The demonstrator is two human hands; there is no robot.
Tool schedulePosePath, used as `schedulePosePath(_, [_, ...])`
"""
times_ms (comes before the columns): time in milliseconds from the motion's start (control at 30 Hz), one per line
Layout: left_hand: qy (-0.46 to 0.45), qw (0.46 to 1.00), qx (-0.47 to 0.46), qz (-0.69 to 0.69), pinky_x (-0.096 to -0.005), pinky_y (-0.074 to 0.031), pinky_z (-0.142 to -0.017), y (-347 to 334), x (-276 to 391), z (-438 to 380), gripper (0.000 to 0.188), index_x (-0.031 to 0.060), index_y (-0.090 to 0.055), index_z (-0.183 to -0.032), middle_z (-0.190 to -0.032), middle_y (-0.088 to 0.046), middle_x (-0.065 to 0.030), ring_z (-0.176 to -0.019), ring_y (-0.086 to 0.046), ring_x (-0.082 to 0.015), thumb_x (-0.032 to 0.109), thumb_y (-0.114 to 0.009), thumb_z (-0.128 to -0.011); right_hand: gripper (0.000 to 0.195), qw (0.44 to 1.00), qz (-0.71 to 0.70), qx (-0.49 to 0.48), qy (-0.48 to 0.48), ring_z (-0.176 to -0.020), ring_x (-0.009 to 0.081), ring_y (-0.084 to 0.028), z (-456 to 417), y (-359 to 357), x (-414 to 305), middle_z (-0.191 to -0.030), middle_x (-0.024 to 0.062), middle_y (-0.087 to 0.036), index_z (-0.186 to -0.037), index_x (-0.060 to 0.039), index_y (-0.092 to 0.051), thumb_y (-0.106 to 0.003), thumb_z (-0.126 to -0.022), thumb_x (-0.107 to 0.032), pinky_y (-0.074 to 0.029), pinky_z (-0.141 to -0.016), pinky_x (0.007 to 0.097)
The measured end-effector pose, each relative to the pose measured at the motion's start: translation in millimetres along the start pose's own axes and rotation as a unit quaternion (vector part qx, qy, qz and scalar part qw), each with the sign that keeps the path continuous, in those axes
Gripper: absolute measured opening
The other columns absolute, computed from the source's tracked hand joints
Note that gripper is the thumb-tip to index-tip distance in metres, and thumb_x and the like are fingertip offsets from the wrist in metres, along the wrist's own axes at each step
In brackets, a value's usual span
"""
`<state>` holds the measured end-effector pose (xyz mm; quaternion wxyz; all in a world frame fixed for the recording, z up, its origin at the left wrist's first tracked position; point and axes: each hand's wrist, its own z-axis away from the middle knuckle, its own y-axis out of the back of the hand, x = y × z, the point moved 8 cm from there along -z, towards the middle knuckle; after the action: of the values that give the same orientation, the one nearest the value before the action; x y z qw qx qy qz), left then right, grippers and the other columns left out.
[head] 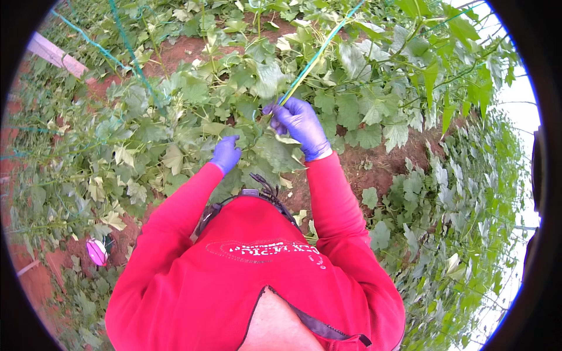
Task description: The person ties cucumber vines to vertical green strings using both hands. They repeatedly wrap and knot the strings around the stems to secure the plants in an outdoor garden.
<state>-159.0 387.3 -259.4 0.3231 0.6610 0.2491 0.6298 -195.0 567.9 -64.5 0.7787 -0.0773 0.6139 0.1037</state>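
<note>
My right hand (pixel 304 125), in a purple glove, is closed around a teal twine (pixel 327 42) and a yellow-green vine stem (pixel 309 73). Both run side by side from my fingers up to the top right. Directly below that hand hangs a broad, drooping green leaf (pixel 276 153). My left hand (pixel 226 153), gloved the same way, is among the leaves, lower and to the left. Its index finger extends towards the foliage (pixel 224 129); the other fingers are partly hidden, so whether it holds anything cannot be seen.
Leafy vines (pixel 430 206) spread on both sides over reddish soil (pixel 373 164). More teal twines (pixel 129 48) rise at the upper left. A pale post (pixel 57 55) slants in at the far left. A pink-and-white object (pixel 96 252) lies at the lower left.
</note>
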Motion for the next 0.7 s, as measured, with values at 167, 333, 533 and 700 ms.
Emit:
schedulePosePath(167, [-0.092,0.959,0.132,0.233,-0.0318,-0.052,-0.078,115,116,-28,0.019,0.0029,-0.066,-0.104,-0.095,-0.068,-0.0147,-0.088,-0.067,-0.0263,0.004,-0.056,-0.088,0.02,0.963,0.261,-0.017,-0.061,-0.063,0.0086,-0.06,-5,9,48,-0.076,0.0041,-0.067,-0.099,0.0017,-0.067,-0.065,-0.085,-0.012,-0.048,-0.058,0.0254])
schedulePosePath(333, [-0.166,0.936,-0.008,0.31,-0.0227,-0.051,-0.064,139,223,-69,0.025,0.0027,-0.064,-0.115,-0.099,-0.069,-0.0049,-0.083,-0.064,-0.0091,0.017,-0.053,-0.098,0.021,0.959,0.278,-0.001,0.054,-0.072,0.0177,-0.064,-5,8,105,-0.078,0.0116,-0.068,-0.092,-0.0021,-0.067,-0.067,-0.077,-0.017,-0.051,-0.066,0.0325])
schedulePosePath(533, [-0.082,0.928,-0.177,0.317,-0.0239,-0.051,-0.059,92,215,-64,0.025,0.002,-0.064,-0.116,-0.087,-0.069,-0.0054,-0.063,-0.059,-0.0064,0.013,-0.055,-0.096,0.026,0.97,0.24,-0.017,0.037,-0.072,0.0249,-0.065,13,29,73,-0.081,0.0137,-0.067,-0.102,-0.0004,-0.062,-0.063,-0.082,-0.017,-0.052,-0.064,0.0357])
schedulePosePath(700, [-0.095,0.924,-0.162,0.333,-0.0248,-0.049,-0.074,80,207,-60,0.039,0.0023,-0.054,-0.131,-0.084,-0.062,-0.0023,-0.078,-0.057,-0.007,0.003,-0.053,-0.092,0.017,0.997,-0.017,0.058,0.044,-0.07,0.0047,-0.054,9,71,20,-0.082,-0.0024,-0.064,-0.099,-0.0018,-0.062,-0.064,-0.092,-0.018,-0.044,-0.063,0.0201])
